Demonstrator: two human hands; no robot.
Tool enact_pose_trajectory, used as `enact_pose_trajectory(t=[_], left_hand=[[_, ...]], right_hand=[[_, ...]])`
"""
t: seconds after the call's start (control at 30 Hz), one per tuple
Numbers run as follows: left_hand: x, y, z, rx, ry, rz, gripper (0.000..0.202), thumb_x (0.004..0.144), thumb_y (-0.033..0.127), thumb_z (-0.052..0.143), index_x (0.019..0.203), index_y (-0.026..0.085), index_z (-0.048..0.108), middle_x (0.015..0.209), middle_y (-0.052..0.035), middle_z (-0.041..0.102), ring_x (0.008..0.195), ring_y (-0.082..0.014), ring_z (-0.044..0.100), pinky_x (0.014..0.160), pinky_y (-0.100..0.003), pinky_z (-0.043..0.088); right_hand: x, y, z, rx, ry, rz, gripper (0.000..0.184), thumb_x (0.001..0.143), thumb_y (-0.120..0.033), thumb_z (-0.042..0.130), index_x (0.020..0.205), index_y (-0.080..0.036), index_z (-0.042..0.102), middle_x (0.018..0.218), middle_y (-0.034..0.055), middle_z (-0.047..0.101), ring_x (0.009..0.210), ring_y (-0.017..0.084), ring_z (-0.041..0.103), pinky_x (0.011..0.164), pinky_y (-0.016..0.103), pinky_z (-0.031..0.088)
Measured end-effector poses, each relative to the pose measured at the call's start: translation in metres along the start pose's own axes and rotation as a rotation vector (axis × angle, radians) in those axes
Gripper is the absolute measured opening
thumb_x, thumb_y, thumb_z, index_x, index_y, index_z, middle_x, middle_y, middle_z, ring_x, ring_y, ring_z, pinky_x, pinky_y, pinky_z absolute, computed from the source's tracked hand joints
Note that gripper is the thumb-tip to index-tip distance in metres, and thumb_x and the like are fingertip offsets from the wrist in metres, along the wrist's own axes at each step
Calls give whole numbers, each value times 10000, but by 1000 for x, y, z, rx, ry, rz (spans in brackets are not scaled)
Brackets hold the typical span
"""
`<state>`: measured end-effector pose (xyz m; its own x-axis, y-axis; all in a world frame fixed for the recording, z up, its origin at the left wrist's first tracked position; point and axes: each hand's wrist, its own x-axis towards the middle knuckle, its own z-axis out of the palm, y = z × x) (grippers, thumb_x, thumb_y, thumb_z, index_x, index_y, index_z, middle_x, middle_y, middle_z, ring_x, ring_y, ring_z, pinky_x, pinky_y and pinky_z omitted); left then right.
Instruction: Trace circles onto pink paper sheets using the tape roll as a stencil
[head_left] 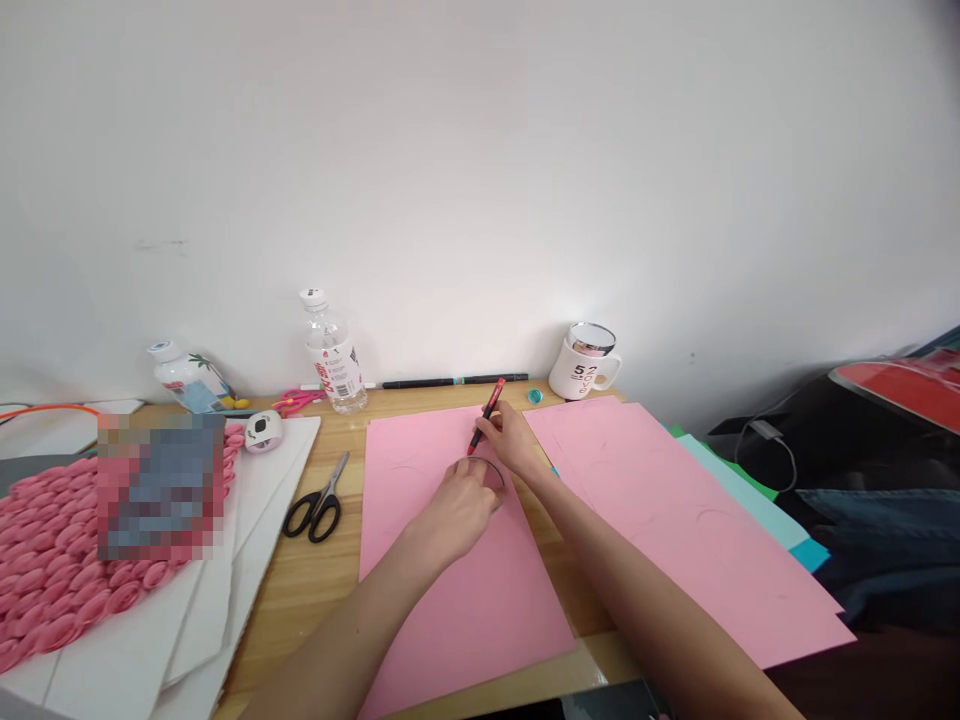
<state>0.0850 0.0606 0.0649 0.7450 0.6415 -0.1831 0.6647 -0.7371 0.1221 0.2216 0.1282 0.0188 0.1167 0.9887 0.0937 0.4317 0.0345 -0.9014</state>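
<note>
R hand (501, 436) pinched a red-black pen (487, 413), tip close to the rim of a round thing (500, 484). L hand (463, 500), nearby, lay on that; couldn't tell if it pinched. Pink paper (469, 620) was under the pen's tip. Step was prob. drawing round the rim; next move prob. called for keeping the round thing still.

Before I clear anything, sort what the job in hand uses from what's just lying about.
Likely in use: pen in right hand; rimmed piece under left hand; pink sheet beneath; pink sheets at right, bearing faint curves.

Likely lying about: black-handled scissors, clear bottle, white bottle, mug.
</note>
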Motion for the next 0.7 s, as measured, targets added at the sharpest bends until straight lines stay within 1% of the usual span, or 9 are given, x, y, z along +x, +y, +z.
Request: enact_pose_trajectory(t=[0.07,0.17,0.33,0.53,0.63,0.7], left_hand=[[0,1,-4,25,-42,-19,248,818,40,445,919,174,628,1131,-124,524,1068,-273,474,842,-353,413],[1,3,-11,34,-90,-35,278,821,37,429,944,187,628,1136,-126,527,1014,-270,494,787,-350,412],[2,2,-15,45,-97,-32,315,808,23,424,977,200,622,1119,-123,539,973,-270,505,755,-347,402],[3,-3,-9,65,-61,20,321,809,20,418,982,199,622,1136,-114,530,952,-251,498,756,-339,395],[4,-3,-10,76,-59,20,360,803,4,414,1015,209,621,1144,-110,534,940,-241,498,733,-323,393],[4,-3,-12,77,-65,20,347,797,-1,418,985,201,627,1136,-105,541,924,-230,500,733,-319,394]], right_hand=[[-1,5,-6,-22,53,-7,83,807,-240,555,856,-218,491,691,10,686,653,193,661,624,287,461],[-5,11,-14,-71,122,5,107,788,-269,576,807,-227,480,639,-6,661,625,198,640,587,279,423],[-17,13,-25,-128,227,77,114,769,-273,591,796,-227,491,656,6,666,635,206,633,590,284,413],[-42,14,-34,-111,242,114,120,784,-273,566,872,-215,509,711,32,684,685,221,661,617,297,440],[-55,11,-38,-104,226,117,114,785,-281,569,854,-215,506,705,33,683,673,222,669,624,304,453],[-64,8,-43,-86,242,116,134,783,-314,583,833,-216,507,713,36,683,661,223,672,619,311,463]])
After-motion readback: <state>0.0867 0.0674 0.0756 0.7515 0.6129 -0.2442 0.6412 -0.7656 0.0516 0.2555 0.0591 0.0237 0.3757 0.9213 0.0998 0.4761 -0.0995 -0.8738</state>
